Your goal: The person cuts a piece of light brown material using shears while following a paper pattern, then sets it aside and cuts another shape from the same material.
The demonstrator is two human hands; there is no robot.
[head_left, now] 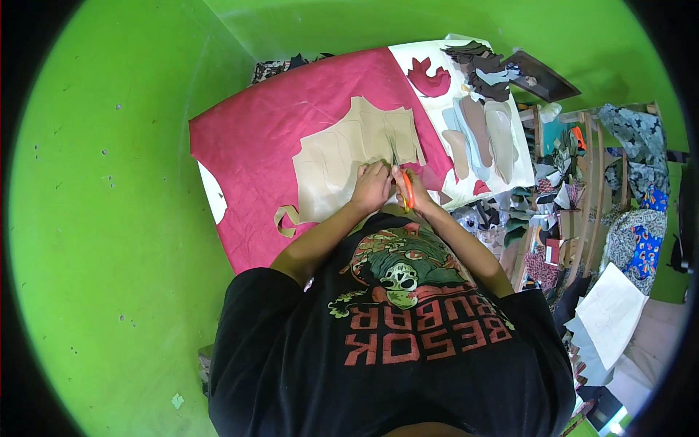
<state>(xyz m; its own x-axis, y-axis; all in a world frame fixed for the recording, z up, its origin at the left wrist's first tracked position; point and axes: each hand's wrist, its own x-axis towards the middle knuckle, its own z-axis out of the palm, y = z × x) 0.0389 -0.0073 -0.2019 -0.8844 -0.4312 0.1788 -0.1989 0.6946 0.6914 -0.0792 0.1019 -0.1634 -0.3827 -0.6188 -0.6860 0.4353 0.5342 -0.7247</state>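
My right hand is closed around the orange handles of a pair of scissors. The blades point away from me, over the right part of a beige sheet of material. Pen-drawn outlines run across this sheet, and its far edge is cut in a jagged shape. Close beside the scissors, my left hand rests at the sheet's near edge with its fingers curled on it. Whether the blades are apart is too fine to make out. A curled beige strip lies at the sheet's near left corner.
Dark red material covers much of the white table. Cut sole-shaped pieces, a red offcut and dark pieces lie to the right. Cluttered wooden shelving stands beyond. A green wall is at left.
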